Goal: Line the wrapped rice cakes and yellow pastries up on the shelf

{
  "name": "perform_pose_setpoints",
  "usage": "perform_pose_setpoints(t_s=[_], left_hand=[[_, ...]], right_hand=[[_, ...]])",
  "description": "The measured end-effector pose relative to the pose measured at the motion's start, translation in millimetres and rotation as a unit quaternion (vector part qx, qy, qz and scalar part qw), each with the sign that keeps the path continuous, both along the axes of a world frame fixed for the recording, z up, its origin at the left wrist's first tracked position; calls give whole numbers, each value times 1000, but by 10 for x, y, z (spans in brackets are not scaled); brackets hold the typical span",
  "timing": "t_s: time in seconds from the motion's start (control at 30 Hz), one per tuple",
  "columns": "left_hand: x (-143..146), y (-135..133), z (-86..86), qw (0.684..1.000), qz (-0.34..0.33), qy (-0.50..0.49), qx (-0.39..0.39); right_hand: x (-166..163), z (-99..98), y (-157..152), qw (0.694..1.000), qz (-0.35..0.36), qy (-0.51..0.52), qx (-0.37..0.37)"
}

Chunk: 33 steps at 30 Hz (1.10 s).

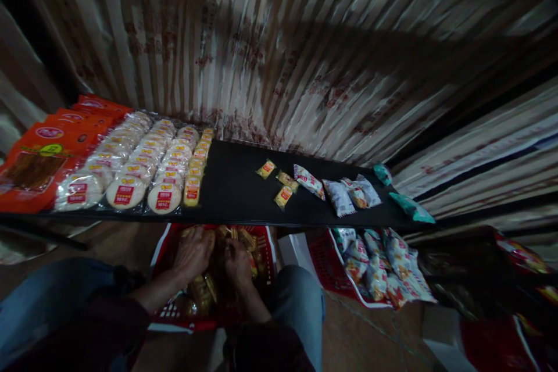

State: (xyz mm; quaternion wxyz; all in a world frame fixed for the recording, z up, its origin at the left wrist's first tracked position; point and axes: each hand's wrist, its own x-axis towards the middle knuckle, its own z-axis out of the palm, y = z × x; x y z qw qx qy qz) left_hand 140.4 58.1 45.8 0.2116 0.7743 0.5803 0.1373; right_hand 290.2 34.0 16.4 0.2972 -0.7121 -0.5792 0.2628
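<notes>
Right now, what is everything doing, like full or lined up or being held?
left hand, down in the red basket, on the yellow packets; grip unclear.
right hand, beside it, also among the packets; grip unclear.
red basket, between the knees, holding packets.
round cracker packs, sealed, in neat rows on the black shelf.
small loose packs, scattered flat on the shelf.
second basket, full of white packs.

glossy plastic snack packets (131, 168) — matt black shelf (235, 192).
</notes>
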Motion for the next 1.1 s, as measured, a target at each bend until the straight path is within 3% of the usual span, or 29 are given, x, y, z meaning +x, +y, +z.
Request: perform_pose_setpoints(t_s=[0.2,0.33,0.43,0.67,0.87,1.1], left_hand=[[-53,69,-217,985,21,34,-166],[66,-48,-445,985,-41,-7,-166],[138,-71,-519,985,-30,-65,-160],[213,-26,-502,981,53,-113,-151],[246,27,-455,937,121,-221,-243],[173,-65,-271,917,145,-285,-239]], right_hand=[[-34,-30,-54,997,53,-45,-40],[-56,-23,-104,995,81,-40,-34],[-66,-34,-98,996,71,-44,-17],[-78,17,-66,996,92,-8,-5],[-82,58,-40,999,34,37,-19],[-90,58,-3,995,-18,94,6]])
